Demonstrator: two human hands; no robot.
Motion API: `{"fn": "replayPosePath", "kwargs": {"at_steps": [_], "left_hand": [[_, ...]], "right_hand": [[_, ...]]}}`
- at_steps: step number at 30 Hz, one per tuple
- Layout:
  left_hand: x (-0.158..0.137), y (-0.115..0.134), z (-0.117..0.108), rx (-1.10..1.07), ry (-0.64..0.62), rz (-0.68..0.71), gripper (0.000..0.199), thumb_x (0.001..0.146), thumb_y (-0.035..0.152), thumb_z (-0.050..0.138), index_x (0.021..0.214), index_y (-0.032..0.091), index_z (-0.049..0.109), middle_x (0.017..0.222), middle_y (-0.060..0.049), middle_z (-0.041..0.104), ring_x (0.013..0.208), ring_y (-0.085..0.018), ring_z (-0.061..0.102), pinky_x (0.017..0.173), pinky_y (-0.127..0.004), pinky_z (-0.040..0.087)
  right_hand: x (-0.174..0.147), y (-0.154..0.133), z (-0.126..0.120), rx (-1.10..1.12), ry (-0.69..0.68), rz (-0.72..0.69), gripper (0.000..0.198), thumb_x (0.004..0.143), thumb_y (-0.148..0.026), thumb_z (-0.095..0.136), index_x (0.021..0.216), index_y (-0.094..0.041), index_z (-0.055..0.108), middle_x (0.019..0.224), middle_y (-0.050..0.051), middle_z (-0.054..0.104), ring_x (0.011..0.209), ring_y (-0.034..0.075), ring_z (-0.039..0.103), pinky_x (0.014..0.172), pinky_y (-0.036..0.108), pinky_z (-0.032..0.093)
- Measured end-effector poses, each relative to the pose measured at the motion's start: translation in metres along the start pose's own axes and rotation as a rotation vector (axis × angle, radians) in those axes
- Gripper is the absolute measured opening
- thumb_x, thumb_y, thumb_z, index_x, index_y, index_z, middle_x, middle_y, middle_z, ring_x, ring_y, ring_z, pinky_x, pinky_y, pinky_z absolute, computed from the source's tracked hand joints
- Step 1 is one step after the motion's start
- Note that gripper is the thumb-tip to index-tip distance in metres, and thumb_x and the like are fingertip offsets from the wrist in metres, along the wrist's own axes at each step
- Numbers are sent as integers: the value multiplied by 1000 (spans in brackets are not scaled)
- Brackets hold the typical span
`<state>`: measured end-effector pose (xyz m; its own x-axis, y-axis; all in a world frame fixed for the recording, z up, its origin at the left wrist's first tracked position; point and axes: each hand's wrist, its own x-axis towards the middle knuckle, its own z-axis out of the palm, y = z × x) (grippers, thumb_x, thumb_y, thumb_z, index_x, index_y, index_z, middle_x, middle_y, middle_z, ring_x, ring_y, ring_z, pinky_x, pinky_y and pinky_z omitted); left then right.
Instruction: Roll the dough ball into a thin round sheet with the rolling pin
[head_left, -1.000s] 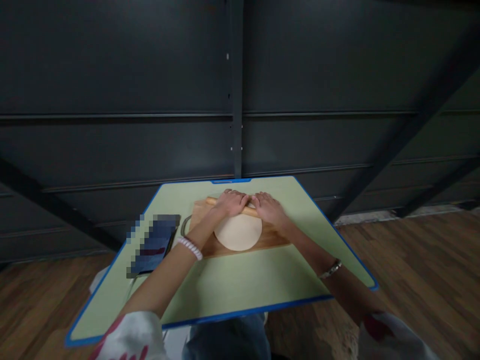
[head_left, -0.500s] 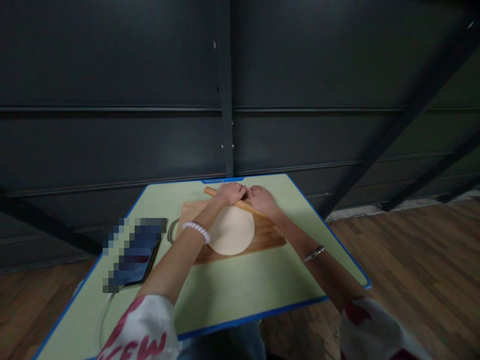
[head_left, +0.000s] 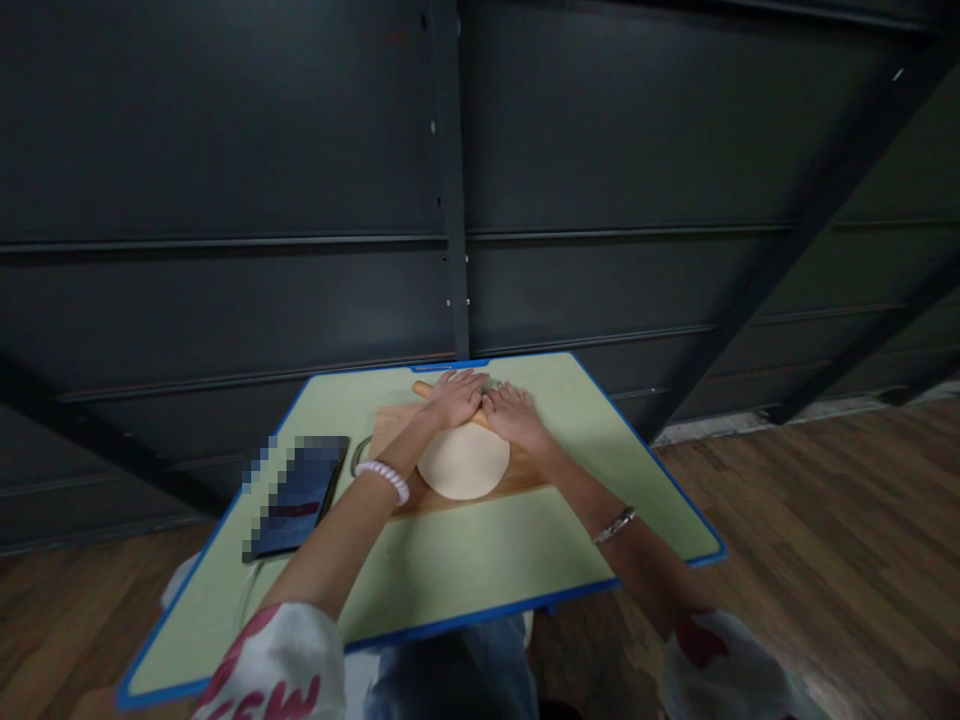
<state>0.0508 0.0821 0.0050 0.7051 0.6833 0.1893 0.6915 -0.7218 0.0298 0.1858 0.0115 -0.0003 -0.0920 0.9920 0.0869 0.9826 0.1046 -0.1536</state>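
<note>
A wooden rolling pin (head_left: 422,389) lies at a slant across the far part of a round, flat white sheet of dough (head_left: 463,464), with its left end showing. My left hand (head_left: 457,396) rests over the pin, fingers stretched forward past it. Close beside it, my right hand (head_left: 514,412) presses palm-down on the pin, its fingers also extended and slightly spread. The middle and right of the pin are mostly covered by the hands. Under the dough is a wooden board (head_left: 427,505) with a looped handle (head_left: 360,457) at its left.
A tablet or phone (head_left: 304,497), its screen blurred, lies left of the board with a pale cable (head_left: 246,595) running from it. The pale green table (head_left: 480,575) has a blue rim. Beyond its back edge stands a dark panelled wall (head_left: 300,310).
My fingers have gone from curled over the rolling pin to stretched out flat across it. The view has shifted slightly; the dough stays on the board.
</note>
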Motion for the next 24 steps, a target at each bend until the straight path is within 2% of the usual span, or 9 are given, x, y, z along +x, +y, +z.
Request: {"fn": "replayPosePath", "kwargs": {"at_steps": [3,6,12,17,24], "left_hand": [[-12,-3,0,-19,1,36,47,91,28,25,136,22,40,143,-3,40,131,-19,34,109,-40,20],[-27,-8,0,-43,-29,68,46,89,26,29,134,22,42,142,-4,40,130,-16,36,109,-35,21],[-65,-14,-1,-59,-9,35,47,90,24,25,132,11,44,141,-12,40,130,-16,37,108,-35,25],[-85,-10,-8,-130,84,43,46,92,25,25,125,7,51,132,-14,51,124,-17,45,107,-35,30],[-119,-13,-8,-201,169,55,43,93,28,25,122,13,54,130,-10,54,124,-17,45,108,-38,32]], "right_hand": [[-10,-14,4,-18,58,-43,49,95,-27,20,133,-7,42,142,18,36,135,26,26,108,47,13],[-24,-33,6,27,114,-14,52,94,-28,20,138,-3,34,144,18,34,135,24,26,110,43,14],[-51,-62,-1,63,154,-99,50,94,-25,22,135,-3,38,141,16,39,132,19,33,107,34,25],[-64,-66,-5,43,172,-190,46,93,-21,23,131,-6,44,134,15,49,122,18,46,99,29,37],[-79,-81,-3,41,173,-315,51,86,-11,33,135,-3,39,139,16,43,127,17,41,107,30,29]]}}
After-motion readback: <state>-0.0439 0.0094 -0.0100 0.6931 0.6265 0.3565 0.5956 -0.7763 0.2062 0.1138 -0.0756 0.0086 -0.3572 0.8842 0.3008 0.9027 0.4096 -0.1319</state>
